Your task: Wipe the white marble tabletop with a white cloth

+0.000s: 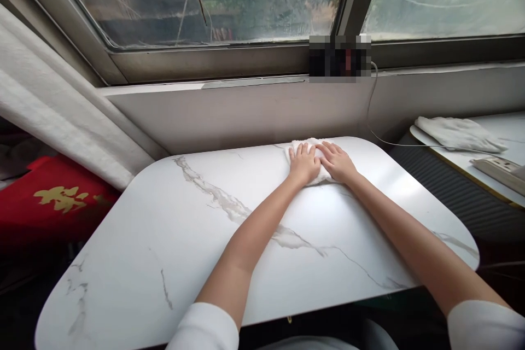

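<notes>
A white cloth (314,176) lies bunched on the white marbled table (135,229), close to its far edge below the window. My left hand (304,164) presses flat on the left part of the cloth with its fingers spread. Beside it, my right hand (335,162) lies on the cloth's right part, fingers stretched out toward the left. The two hands nearly touch, and both arms reach forward over the table.
Another white cloth (459,132) and a power strip (498,168) rest on a second table at the right. A thin cable (370,104) hangs from the windowsill. On the left are a pale curtain (53,98) and a red cloth (57,202) with gold lettering.
</notes>
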### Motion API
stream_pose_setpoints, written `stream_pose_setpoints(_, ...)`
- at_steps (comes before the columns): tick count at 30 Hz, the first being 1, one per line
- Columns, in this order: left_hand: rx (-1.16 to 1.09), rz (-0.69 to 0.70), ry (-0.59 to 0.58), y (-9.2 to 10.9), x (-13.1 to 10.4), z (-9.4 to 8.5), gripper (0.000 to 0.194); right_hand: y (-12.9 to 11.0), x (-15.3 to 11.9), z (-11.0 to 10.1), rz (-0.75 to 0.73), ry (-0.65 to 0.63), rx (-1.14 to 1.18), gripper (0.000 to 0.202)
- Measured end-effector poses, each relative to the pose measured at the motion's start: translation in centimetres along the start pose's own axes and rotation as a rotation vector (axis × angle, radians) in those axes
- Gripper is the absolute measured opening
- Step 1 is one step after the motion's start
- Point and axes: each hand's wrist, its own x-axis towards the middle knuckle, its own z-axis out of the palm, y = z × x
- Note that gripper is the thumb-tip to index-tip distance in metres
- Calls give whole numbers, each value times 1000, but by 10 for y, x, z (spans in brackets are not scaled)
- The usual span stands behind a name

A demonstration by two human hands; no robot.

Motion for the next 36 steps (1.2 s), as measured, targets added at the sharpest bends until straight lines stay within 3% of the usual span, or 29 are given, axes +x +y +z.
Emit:
stream_pose_setpoints(8,6,-74,61,-11,34,2,51,15,43,13,32,-20,143,50)
stream_pose_setpoints(15,31,-78,53,-8,19,1,53,6,35,7,75,-97,98,54)
stream_pose_setpoints(21,66,-40,1,5,-37,-6,54,-23,-24,-12,-35,-77,12,56)
stream_pose_setpoints(30,55,133,-62,36,-177,-26,57,-100,-157,-67,-60,32,58,64)
stream_pose_setpoints(33,71,210,-37,35,-207,-31,57,-122,-178,-79,-41,51,83,69)
stream_pose_setpoints(36,78,226,-36,31,-217,-33,57,-131,-183,-82,-25,49,93,69)
